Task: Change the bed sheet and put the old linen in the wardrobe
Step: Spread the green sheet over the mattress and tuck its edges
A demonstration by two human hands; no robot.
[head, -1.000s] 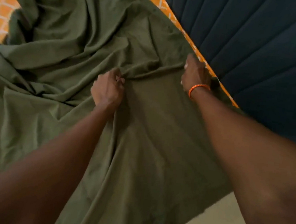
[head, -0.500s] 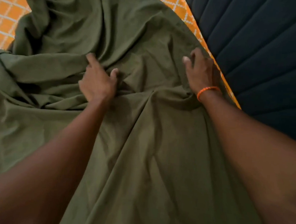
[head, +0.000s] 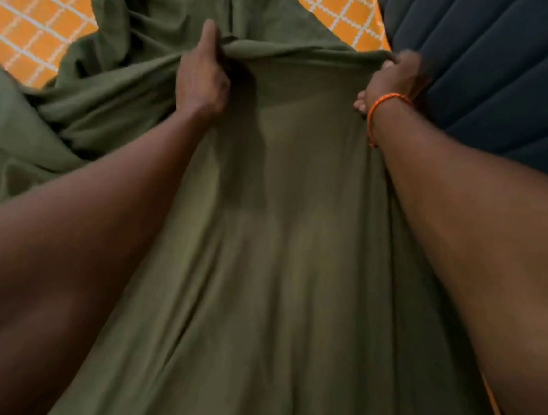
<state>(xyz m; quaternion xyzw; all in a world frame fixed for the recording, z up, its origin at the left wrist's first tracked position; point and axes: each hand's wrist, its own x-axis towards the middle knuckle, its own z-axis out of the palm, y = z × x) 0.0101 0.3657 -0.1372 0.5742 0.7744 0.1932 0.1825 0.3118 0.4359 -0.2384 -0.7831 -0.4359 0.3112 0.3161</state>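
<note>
left hand point(head: 202, 78): fingers curled round a raised fold of the green sheet point(head: 279, 241), thumb up over the fold
right hand point(head: 390, 81): blurred; looks clamped on the same fold at the bed's right edge, next to the dark padded headboard point(head: 497, 61)
wrist: orange bracelet point(head: 381, 107) on right arm
sheet location: heaped across the orange checked mattress cover point(head: 33, 17); a taut span runs between the two hands and falls toward the person; the rest is bunched at the left side
just changed: both hands now grip and lift one fold; half a second back the left lay loose on the cloth and the right pressed it flat
vs 1.0 s ago: then the left pinched a lower crease, the right sat at the edge; the grip line is now further up the bed, and more orange cover shows top left and top right
meaning: probably gathering the green sheet hand over hand; whether it is the old or the new linen cannot be told
wardrobe: not in view
</note>
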